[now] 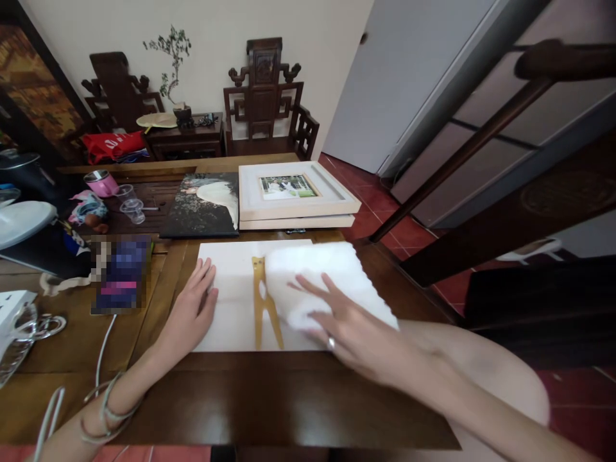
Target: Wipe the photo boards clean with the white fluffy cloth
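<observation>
A white board (pixel 231 321) lies flat near the table's front edge. On it is a long golden cat-shaped figure (pixel 258 282) with two thin legs. My left hand (pixel 192 308) rests with extended fingers along the board's left edge, holding nothing. To the right of the cat, a soft white cloth (pixel 312 260) with a wavy edge covers the board's right part. My right hand (pixel 344 324), wearing a ring, presses down on this cloth, some fingers stretched over it and others partly sunk in its folds. The cloth hides the board's right edge.
Behind the board are stacked light-wood picture frames (pixel 337 192) and a dark picture (pixel 180 215). To the left stand clear plastic cups (pixel 132 210), a pink mug (pixel 101 183), a blurred phone-like item (pixel 122 276) with a cable, and a power strip (pixel 14 311). A wooden chair (pixel 481 212) stands at right.
</observation>
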Demonstrator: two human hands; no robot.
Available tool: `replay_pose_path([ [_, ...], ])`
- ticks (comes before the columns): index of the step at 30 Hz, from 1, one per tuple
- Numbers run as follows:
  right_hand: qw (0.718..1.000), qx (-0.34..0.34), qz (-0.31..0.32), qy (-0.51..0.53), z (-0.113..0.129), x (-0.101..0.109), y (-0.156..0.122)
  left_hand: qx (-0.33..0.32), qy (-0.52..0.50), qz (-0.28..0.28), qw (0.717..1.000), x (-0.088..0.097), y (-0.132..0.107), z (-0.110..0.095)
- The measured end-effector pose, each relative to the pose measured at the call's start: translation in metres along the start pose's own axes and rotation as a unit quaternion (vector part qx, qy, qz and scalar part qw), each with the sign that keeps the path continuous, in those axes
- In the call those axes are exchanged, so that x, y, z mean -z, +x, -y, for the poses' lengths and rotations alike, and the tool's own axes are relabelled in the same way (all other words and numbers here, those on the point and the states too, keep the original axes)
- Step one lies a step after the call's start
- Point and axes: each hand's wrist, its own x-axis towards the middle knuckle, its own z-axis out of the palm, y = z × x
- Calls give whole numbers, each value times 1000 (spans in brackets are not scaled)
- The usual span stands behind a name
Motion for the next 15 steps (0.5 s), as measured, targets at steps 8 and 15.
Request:
replay_pose_path([
  [8,999,40,-19,-14,-1,-16,-20,-34,62,30,997,-3,-2,-1],
  [15,996,20,41,-81,-53,-9,34,-38,77,35,996,-2,-2,1],
])
